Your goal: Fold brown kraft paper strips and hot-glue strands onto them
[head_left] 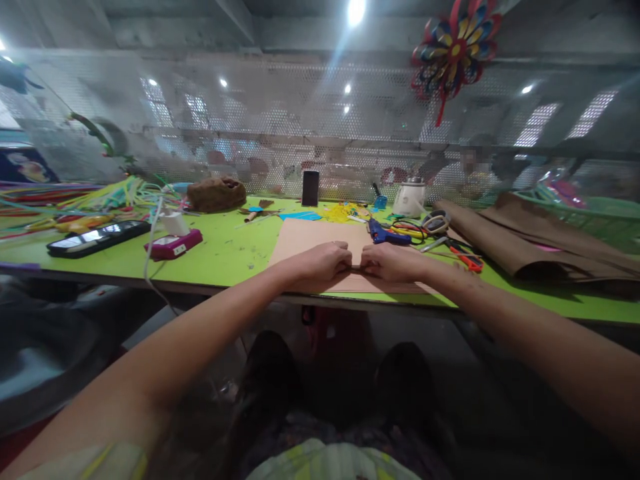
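My left hand (325,261) and my right hand (387,262) rest knuckle to knuckle on a brown cardboard sheet (320,240) lying flat on the green table (225,253). Both hands are closed, their fingers curled and pinched together over a small thin piece between them that I cannot make out. A blue glue gun (385,234) lies just beyond my right hand, with scissors (434,222) and an orange-handled cutter (467,260) to its right.
Rolled brown paper (515,247) lies at the right, with a green basket (590,213) behind it. A dark phone (97,238), a pink box (173,243) with a white cable, coloured strips (100,197), a brown lump (217,193) and a white jar (410,197) lie around. Mesh wall behind.
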### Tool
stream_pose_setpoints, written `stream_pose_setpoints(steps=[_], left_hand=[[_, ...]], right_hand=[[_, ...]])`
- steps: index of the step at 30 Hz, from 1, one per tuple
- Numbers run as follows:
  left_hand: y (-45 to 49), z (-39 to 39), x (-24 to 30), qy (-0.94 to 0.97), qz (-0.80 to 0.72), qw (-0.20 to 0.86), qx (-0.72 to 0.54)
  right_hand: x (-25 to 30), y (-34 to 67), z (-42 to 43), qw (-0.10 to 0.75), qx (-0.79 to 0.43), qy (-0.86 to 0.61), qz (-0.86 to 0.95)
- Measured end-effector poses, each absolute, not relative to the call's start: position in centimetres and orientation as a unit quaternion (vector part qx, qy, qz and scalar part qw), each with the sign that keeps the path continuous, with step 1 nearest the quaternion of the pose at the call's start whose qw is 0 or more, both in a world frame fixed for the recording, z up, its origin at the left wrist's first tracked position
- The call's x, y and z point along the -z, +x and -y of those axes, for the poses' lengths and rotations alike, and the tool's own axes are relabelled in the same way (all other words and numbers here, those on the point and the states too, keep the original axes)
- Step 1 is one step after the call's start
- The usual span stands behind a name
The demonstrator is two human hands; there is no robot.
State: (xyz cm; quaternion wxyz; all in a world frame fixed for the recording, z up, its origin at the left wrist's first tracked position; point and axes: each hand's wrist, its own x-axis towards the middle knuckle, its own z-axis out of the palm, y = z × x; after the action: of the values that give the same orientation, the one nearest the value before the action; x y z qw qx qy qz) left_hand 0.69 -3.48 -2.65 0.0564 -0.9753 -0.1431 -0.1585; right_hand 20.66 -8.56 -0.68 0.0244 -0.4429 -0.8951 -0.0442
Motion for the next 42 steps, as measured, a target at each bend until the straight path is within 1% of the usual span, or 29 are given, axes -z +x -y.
stream_pose_setpoints(steps=[5, 15, 22, 27, 34, 42], left_hand=[[0.5, 2.9, 2.1, -0.981, 0.142, 0.048, 0.124], [-0.3, 3.5, 1.6, -0.981, 0.152, 0.021, 0.122], [-1.0, 3.8, 1.6, -0.978, 0.173, -0.013, 0.113], [-1.2, 3.9, 1.8, -0.980, 0.150, -0.005, 0.133], [-1.2, 3.5, 1.7, -0.985, 0.118, 0.009, 0.123], [-1.6, 3.8, 1.6, -0.985, 0.108, 0.047, 0.125]], right_hand=[[1.1, 21.1, 8.0, 0.033, 0.023, -0.434, 0.900], [1.3, 22.2, 9.1, 0.046, 0.047, -0.442, 0.895], [1.7, 22.6, 8.9, 0.039, 0.081, -0.404, 0.910], [1.9, 22.5, 9.4, 0.048, 0.128, -0.396, 0.908], [2.4, 21.9, 10.5, 0.036, 0.206, -0.390, 0.896], [1.9, 21.1, 11.6, 0.004, 0.218, -0.368, 0.904]])
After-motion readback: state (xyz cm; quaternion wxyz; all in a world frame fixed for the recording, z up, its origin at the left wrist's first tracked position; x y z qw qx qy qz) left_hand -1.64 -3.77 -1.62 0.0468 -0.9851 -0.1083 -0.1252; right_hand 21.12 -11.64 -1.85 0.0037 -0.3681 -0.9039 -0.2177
